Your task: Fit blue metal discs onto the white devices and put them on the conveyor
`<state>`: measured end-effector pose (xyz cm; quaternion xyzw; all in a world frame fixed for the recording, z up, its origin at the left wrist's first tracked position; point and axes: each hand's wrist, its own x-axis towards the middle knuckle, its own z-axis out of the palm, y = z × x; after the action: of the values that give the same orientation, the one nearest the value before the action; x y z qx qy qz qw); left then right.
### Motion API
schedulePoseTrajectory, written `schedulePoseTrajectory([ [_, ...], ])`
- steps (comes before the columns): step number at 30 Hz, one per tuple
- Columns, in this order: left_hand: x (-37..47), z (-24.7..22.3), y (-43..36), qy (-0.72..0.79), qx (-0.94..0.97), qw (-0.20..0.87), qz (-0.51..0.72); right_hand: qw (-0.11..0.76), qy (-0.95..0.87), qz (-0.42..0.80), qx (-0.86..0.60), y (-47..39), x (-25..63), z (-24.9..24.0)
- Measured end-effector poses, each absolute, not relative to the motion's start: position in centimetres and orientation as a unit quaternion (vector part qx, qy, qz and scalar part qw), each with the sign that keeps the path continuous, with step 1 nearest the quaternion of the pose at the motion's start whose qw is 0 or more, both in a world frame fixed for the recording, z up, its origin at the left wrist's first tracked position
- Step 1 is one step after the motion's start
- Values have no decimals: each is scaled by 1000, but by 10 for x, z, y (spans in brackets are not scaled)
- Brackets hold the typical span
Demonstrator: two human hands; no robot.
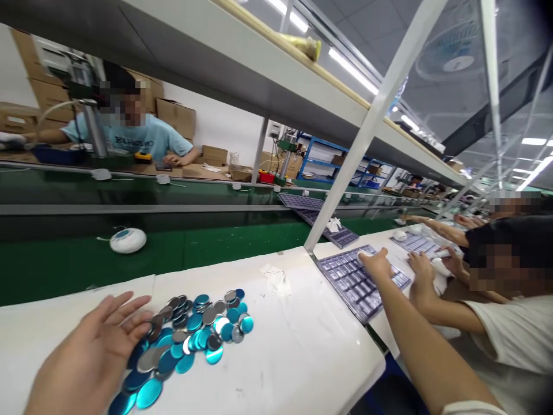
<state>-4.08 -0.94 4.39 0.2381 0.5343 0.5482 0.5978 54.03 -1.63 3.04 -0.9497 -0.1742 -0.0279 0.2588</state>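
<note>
Left hand [93, 349], fingers parted and relaxed, is beside shiny blue-and-silver round discs [194, 321] on the white worktop [298, 346]; right of them, the right hand [380, 267], grip unclear, is at a purple-grey gridded tray [354, 286].

Around me is a factory assembly floor, plain from the long green belt [242, 235], workers [173, 138] seated alongside, gridded trays [345, 276] on white benches [298, 346], stacked cardboard boxes [176, 117] and rows of strip lights [353, 70] overhead.
</note>
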Motion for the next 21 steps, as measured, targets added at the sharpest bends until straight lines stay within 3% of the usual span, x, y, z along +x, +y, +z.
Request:
schedulePoseTrajectory([
  [7, -33, 38, -22, 468, 272, 606, 583, 323, -198, -21, -925, -23, 514, 43],
  [11, -24, 36, -35, 455, 338, 624, 539, 385, -284, -7, -878, -28, 447, 46],
  [14, -10, 39, -50, 414, 365, 694, 463, 441, -428, 73, -785, -37, 349, 37],
  [16, -2, 42, -59, 376, 327, 742, 448, 515, -580, 210, -595, -46, 271, 31],
  [21, -1, 49, -60, 277, 214, 797, 492, 415, -697, 336, -478, -40, 163, 37],
])
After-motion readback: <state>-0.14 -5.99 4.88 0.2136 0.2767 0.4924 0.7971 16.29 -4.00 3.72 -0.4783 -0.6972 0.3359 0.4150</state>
